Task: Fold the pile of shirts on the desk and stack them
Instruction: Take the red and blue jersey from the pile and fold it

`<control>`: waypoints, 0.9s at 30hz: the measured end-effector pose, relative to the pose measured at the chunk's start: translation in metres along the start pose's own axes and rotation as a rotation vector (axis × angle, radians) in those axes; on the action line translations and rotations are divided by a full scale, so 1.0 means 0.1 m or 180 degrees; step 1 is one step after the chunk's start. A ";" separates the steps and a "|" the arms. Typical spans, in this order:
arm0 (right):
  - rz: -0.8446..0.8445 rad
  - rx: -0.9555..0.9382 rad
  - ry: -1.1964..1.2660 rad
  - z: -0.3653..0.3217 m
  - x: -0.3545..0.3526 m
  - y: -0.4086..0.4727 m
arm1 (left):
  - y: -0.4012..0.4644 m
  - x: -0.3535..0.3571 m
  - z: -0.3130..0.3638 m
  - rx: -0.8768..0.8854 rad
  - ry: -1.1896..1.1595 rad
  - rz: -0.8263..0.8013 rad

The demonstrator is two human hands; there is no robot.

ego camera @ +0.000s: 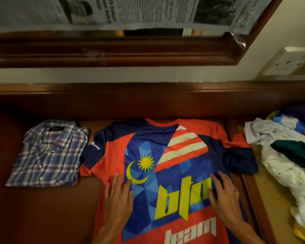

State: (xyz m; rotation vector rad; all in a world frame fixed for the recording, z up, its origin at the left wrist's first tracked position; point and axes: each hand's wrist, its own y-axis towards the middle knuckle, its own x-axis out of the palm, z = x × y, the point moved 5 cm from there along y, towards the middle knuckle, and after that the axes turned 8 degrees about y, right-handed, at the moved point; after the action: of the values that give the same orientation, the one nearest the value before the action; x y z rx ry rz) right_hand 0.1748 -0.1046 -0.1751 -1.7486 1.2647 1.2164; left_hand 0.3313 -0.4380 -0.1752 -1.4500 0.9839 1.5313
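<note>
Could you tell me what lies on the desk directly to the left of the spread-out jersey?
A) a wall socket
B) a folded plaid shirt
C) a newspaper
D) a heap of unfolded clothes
B: the folded plaid shirt lies just left of the jersey, while the unfolded heap sits to its right; both hands rest flat on the jersey.

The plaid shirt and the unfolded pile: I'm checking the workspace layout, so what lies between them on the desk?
In the head view, the red and blue jersey lies spread flat between the folded plaid shirt and the unfolded pile, with both hands pressing on it.
</note>
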 end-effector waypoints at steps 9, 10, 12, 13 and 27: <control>-0.0533 0.0244 -0.0232 0.11 -0.01 -1.07 | -0.88 0.08 0.02 -0.0139 0.0038 -0.1186; -0.0560 0.0304 -0.0207 0.19 -0.03 -1.14 | -0.98 0.11 -0.04 -0.0189 0.0044 -0.1269; -0.0545 0.0453 -0.0121 0.36 -0.10 -1.22 | -1.12 0.15 -0.19 -0.0239 0.0055 -0.1402; -0.0529 0.0524 -0.0071 0.43 -0.14 -1.23 | -1.16 0.15 -0.26 -0.0244 0.0085 -0.1398; -0.0808 0.0297 -0.0084 0.74 -0.21 -1.86 | -1.89 0.15 0.09 -0.0414 0.0088 -0.1727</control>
State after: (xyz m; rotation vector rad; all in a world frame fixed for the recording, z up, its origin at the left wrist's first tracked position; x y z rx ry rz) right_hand 0.3264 0.0277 -0.1842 -1.7574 1.0305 1.0155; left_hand 0.5020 -0.3564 -0.1925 -1.6623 0.4512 1.1894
